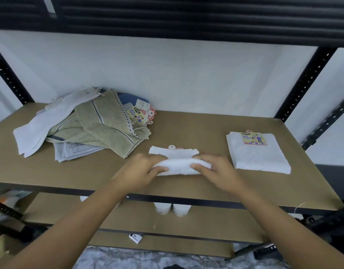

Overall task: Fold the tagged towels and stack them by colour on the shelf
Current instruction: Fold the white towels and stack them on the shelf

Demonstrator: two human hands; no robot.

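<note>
Brown shelf board (186, 129), white wall (186, 74) behind, black perforated uprights (303, 80) at both sides. Two hands engaged: left hand (146, 169) and right hand (214, 167) each pinch one end of a single white towel (179, 166), half folded, lying near the front edge. Right of the grip, apart from it: one folded white towel (258, 158) with one printed tag (253, 138). Left of and beyond the grip: one loose heap (101, 125) of olive, white and blue cloth, count unclear. Bare board separates the grip from both groups.
</note>
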